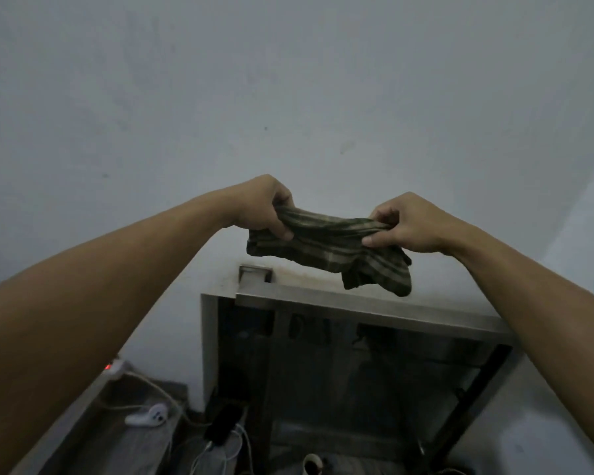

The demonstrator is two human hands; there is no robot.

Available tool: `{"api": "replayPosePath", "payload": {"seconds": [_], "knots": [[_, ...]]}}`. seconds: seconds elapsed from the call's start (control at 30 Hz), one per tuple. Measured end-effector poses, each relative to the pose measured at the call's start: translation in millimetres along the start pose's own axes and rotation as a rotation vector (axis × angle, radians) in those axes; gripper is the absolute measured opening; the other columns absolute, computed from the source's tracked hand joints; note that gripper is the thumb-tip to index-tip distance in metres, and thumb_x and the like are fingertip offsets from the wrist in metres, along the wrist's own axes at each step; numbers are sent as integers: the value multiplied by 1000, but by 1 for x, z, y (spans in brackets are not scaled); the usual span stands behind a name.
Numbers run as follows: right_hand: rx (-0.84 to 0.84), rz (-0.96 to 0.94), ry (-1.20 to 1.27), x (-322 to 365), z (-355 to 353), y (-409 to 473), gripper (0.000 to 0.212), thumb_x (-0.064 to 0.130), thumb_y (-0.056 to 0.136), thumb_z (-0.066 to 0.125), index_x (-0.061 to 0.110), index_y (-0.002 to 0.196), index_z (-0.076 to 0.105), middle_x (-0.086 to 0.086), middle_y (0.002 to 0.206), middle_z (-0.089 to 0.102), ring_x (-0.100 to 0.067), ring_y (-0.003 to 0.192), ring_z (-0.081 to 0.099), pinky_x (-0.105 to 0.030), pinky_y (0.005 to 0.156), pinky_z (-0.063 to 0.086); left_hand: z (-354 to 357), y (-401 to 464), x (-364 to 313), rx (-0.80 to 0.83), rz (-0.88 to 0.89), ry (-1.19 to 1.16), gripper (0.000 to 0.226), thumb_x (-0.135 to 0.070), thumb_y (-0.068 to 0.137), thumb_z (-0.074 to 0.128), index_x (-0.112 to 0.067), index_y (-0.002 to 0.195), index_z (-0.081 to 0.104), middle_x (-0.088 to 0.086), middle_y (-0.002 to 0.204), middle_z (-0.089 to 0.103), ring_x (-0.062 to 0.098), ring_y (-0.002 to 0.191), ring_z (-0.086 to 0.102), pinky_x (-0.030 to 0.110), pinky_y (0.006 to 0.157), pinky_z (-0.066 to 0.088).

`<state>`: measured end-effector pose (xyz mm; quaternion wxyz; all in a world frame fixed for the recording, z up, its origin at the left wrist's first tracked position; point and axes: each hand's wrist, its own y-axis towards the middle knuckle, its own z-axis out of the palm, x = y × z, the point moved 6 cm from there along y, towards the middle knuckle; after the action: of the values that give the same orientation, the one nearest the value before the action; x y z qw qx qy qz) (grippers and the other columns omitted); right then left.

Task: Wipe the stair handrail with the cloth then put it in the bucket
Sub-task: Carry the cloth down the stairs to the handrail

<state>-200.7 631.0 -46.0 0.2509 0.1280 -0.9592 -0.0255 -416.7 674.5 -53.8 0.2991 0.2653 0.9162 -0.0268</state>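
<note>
A dark green striped cloth (330,246) is stretched in the air between both hands, its lower right corner hanging down. My left hand (263,207) pinches its left end and my right hand (408,224) grips its right end. Just below the cloth runs a flat metal handrail (374,308), slanting from the wall bracket down toward the right. The cloth hangs a little above the rail and does not touch it. No bucket is in view.
A plain grey wall (288,97) fills the upper view. Below the rail is a glass panel with a dark post (474,395). On the floor at lower left lie a power strip with a red light (112,368), white cables, a phone (222,428) and a white object (148,416).
</note>
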Motion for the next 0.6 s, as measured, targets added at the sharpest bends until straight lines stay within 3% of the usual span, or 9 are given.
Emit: {"api": "replayPosePath", "payload": {"seconds": [0.27, 0.33, 0.47, 0.6], "knots": [[155, -383, -75, 77, 88, 110, 14, 23, 81, 73, 21, 78, 60, 1, 79, 64, -17, 75, 59, -28, 62, 42, -48, -81, 98, -309, -324, 58, 13, -9, 75, 76, -12, 84, 67, -3, 82, 66, 15, 75, 62, 27, 67, 53], [207, -460, -86, 106, 115, 126, 18, 20, 79, 72, 26, 76, 56, 3, 82, 62, -17, 77, 59, -28, 63, 43, -55, -109, 119, -360, -410, 117, 13, -7, 74, 73, -13, 83, 65, -6, 79, 63, 16, 74, 60, 28, 65, 52], [337, -567, -102, 168, 175, 148, 18, 12, 83, 63, 24, 77, 51, -2, 85, 59, -19, 78, 56, -27, 61, 42, -71, -174, 155, -424, -567, 187, 14, -4, 77, 68, -10, 89, 62, 2, 89, 64, 21, 85, 61, 34, 76, 54], [408, -698, -89, 240, 230, 157, 19, 6, 85, 56, 22, 77, 49, -3, 83, 58, -20, 76, 55, -26, 59, 39, -87, -241, 190, -477, -704, 160, 19, -2, 80, 66, -15, 92, 58, 2, 91, 64, 19, 83, 62, 28, 68, 51]]}}
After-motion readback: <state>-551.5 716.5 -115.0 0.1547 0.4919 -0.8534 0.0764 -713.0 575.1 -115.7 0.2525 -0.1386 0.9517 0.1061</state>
